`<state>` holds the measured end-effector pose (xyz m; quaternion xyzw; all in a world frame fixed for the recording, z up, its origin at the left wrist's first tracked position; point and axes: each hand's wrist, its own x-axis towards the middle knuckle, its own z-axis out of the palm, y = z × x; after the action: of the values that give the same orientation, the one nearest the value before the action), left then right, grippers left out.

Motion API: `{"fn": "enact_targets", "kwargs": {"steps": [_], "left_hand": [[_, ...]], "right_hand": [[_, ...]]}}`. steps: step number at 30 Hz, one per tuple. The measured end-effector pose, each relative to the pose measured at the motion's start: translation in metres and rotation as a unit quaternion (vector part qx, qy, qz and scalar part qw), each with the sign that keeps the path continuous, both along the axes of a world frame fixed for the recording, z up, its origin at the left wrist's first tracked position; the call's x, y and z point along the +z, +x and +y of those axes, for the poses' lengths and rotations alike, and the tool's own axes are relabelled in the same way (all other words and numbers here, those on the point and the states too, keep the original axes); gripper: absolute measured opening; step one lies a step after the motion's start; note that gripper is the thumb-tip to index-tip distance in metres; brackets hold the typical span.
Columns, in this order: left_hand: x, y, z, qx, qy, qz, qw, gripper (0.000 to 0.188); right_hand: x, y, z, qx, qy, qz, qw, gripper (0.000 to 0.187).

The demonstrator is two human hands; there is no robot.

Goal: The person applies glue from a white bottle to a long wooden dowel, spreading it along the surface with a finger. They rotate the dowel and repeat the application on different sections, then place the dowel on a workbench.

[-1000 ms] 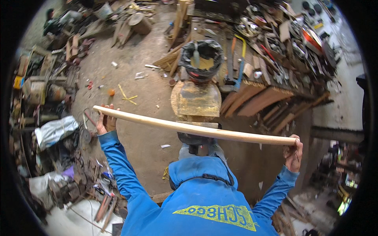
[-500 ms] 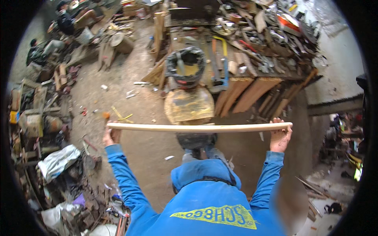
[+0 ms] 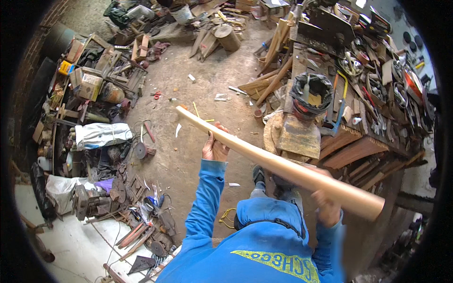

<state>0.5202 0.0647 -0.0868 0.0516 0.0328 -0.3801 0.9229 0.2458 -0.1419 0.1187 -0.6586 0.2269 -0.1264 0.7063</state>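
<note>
A long, smooth, pale piece of wood (image 3: 269, 160) slants across in front of me, from the upper left down to the lower right. It looks narrow at its far left end and broad at the near right end. My left hand (image 3: 216, 147) is closed round it towards the narrow end, thumb on the near side. At the broad end my right hand (image 3: 326, 208) supports it from the near edge. That hand is smeared by motion, with the fingers partly hidden.
A cluttered workbench (image 3: 321, 61) stands at the right, with a black-lined bucket (image 3: 311, 94) and a yellow-and-blue bow saw (image 3: 340, 104). A wood block (image 3: 299, 137) sits below the bucket. Piled scrap and a white sack (image 3: 103, 136) line the left. Bits of litter lie on the floor.
My view has turned left. The wood has swung from level to a slant, its right end lower and nearer me. Both hands keep hold, and the left grips farther in from its end.
</note>
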Motion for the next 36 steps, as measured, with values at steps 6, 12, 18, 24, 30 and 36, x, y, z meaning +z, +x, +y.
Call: {"fn": "enact_targets", "kwargs": {"steps": [6, 12, 18, 24, 30, 36], "left_hand": [[0.011, 0.06, -0.002, 0.034, 0.175, 0.0, 0.984, 0.047], [0.032, 0.07, -0.021, 0.032, 0.195, -0.099, 0.975, 0.053], [0.041, 0.072, -0.033, 0.016, 0.228, -0.091, 0.969, 0.055], [0.031, 0.078, -0.037, -0.015, 0.201, -0.107, 0.974, 0.059], [0.03, 0.077, -0.037, -0.03, 0.159, -0.1, 0.982, 0.058], [0.001, 0.116, -0.005, 0.136, 0.207, 0.009, 0.969, 0.046]], "right_hand": [[0.087, 0.084, 0.062, 0.11, -0.367, -0.12, 0.916, 0.048], [0.113, 0.096, 0.064, 0.05, -0.404, -0.159, 0.899, 0.044], [0.124, 0.091, 0.059, 0.075, -0.408, -0.111, 0.903, 0.043], [0.122, 0.09, 0.06, 0.043, -0.42, -0.124, 0.898, 0.048], [0.113, 0.087, 0.059, 0.06, -0.423, -0.081, 0.9, 0.05], [0.068, 0.045, -0.013, 0.019, -0.11, -0.144, 0.983, 0.056]]}}
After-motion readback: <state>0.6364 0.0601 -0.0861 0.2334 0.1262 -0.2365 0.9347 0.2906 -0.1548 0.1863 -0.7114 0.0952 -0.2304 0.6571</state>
